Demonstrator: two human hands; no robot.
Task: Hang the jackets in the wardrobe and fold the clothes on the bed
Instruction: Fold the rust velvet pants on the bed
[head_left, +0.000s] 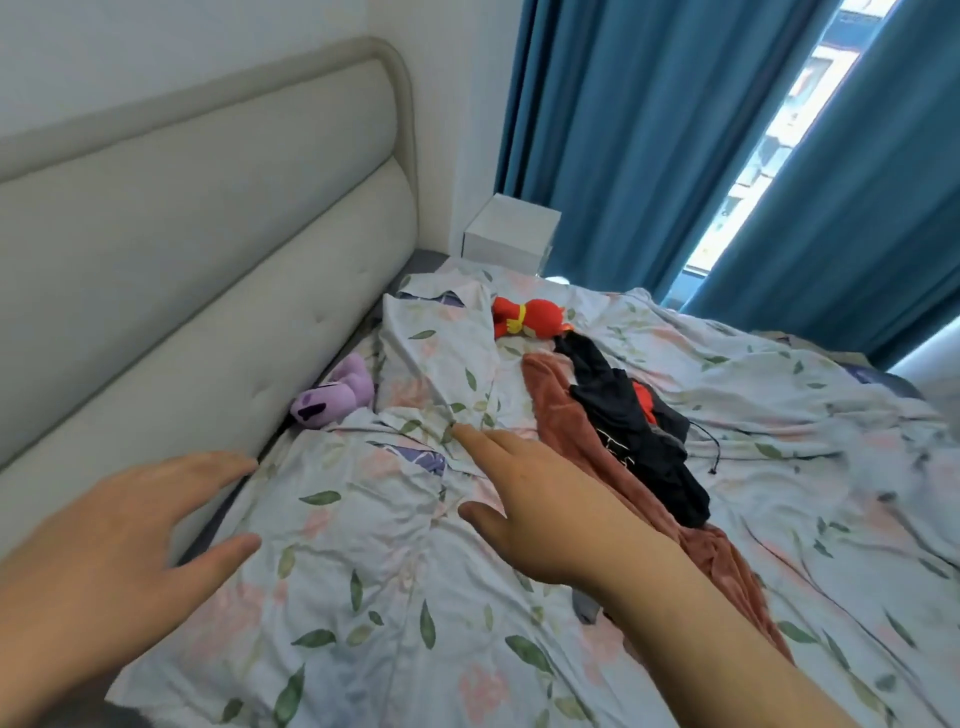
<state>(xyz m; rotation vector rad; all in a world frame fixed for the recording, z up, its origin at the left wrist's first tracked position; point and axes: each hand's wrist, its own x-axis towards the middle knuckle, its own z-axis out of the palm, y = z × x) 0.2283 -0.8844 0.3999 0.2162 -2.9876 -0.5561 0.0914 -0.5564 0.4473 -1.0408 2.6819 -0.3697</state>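
At the far left, a padded headboard (208, 234) is running along the bed (779, 467). The left hand (119, 561) is hovering near it, its fingers (218, 465) spread apart and gripping nothing. Beyond it, a purple plush toy (337, 395) is lying against the headboard, just beside a floral pillow (441, 358). The right hand (540, 509) is reaching over the floral bedding with its fingers (478, 439) straight, slightly apart and holding nothing; whether the fingertip is touching the pillow I cannot tell. To its right, a rust-brown garment (550, 395) is lying crumpled on the bed with a black garment (634, 441) sprawling over it. A red plush toy (530, 317) is sitting just beyond them. Farther off, a white nightstand (511, 231) is standing before blue curtains (623, 130).
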